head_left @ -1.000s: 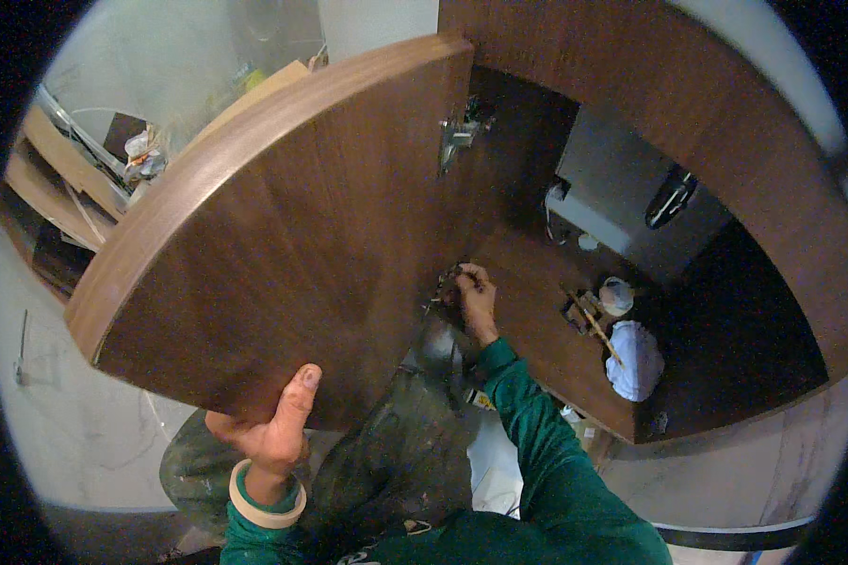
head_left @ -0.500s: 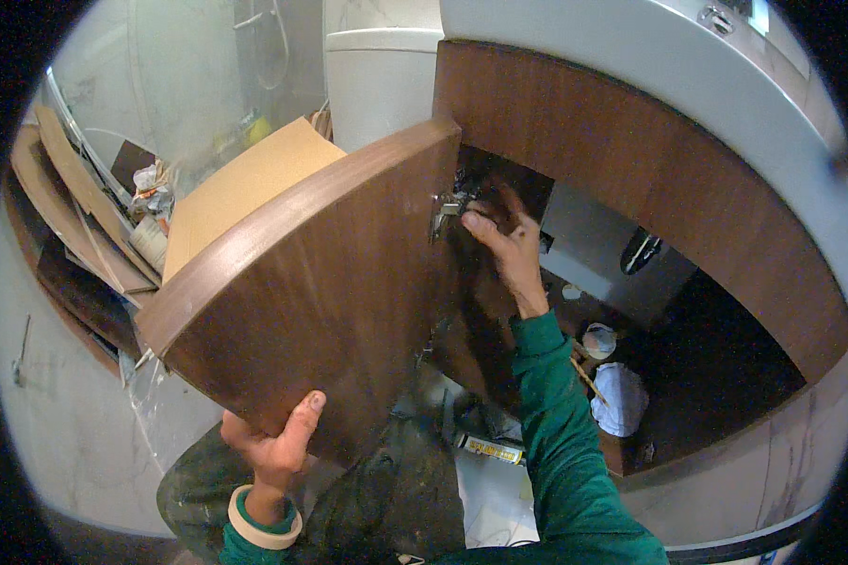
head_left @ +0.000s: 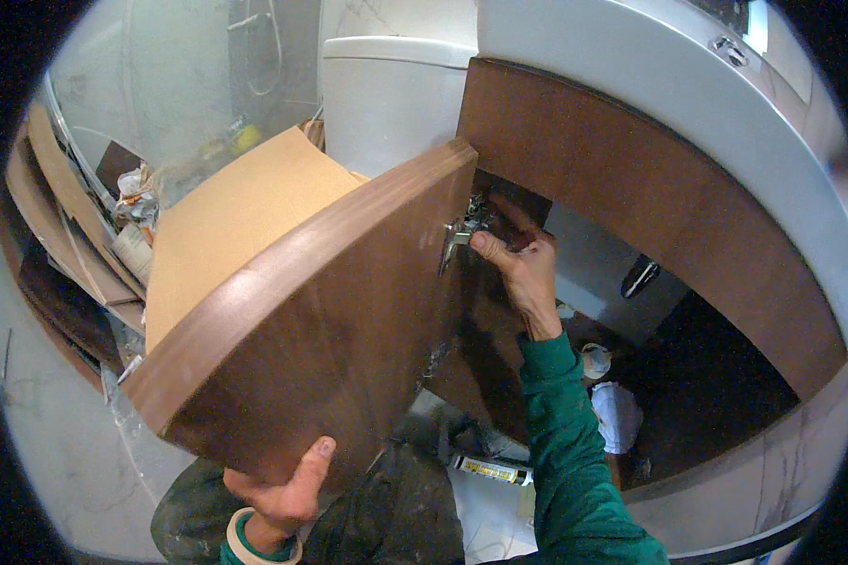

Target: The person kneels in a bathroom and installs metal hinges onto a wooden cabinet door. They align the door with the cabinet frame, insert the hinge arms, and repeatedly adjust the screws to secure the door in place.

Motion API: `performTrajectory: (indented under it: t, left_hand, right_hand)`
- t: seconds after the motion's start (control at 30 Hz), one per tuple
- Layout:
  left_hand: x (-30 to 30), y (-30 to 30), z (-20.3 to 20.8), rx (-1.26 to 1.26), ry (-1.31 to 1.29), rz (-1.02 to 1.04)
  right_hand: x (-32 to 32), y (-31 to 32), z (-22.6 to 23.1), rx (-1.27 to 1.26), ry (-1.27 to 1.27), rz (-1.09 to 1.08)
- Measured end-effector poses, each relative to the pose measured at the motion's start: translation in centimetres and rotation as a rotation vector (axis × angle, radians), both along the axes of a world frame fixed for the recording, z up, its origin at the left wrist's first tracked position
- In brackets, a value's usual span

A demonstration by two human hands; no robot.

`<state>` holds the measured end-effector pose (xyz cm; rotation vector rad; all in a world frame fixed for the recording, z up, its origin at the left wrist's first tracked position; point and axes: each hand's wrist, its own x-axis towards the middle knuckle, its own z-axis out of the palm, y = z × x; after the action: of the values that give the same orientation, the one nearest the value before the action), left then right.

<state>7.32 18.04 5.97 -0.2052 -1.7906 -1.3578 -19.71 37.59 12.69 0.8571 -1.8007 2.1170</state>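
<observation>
A curved dark-brown cabinet door [head_left: 320,320] stands swung out from a brown vanity cabinet [head_left: 650,169]. My left hand [head_left: 287,490] grips the door's lower edge, thumb on the near face, the other fingers partly hidden beneath. A metal hinge [head_left: 455,241] joins the door's upper part to the cabinet side. At that hinge, my right hand [head_left: 530,281] has its thumb pressed to the hinge arm, its fingers bent around inside the opening and partly in shadow. A second hinge [head_left: 433,363] shows lower on the door. A roll of tape [head_left: 240,537] circles my left wrist.
Under the door lies a sealant cartridge [head_left: 492,470]. Inside the cabinet are a white cloth or bag [head_left: 617,416], a small round tub [head_left: 595,361] and a dark drain fitting [head_left: 640,276]. Cardboard [head_left: 245,217] and leaning boards [head_left: 75,217] stand left, beside a white toilet tank [head_left: 396,104].
The view has shifted, so the door and cabinet sit a little lower. My right hand's fingers are more bent and its thumb is closer on the hinge. My left hand keeps its hold.
</observation>
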Motion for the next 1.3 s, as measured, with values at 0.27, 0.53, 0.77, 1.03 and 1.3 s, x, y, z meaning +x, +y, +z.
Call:
performTrajectory:
  t: [0.27,0.53,0.77,1.03,1.3]
  left_hand:
    - [0.1,0.2,0.5,-0.373,-0.089,0.005]
    - [-0.2,-0.5,1.3,-0.221,-0.203,-0.154]
    - [-0.1,-0.2,1.6,-0.224,-0.230,-0.070]
    - [0.3,2.3,1.7,-0.345,-0.240,0.054]
    - [-0.4,3.4,-0.4,0.140,-0.050,0.085]
  right_hand:
    - [-0.5,0.2,0.3,0.104,0.033,-0.100]
    - [-0.8,0.3,0.2,0.076,0.048,-0.067]
    - [-1.0,0.1,0.1,0.075,0.025,-0.110]
    - [-1.4,1.1,0.2,0.401,-0.062,-0.188]
    - [-3.9,1.8,-1.8,0.338,-0.206,-0.186]
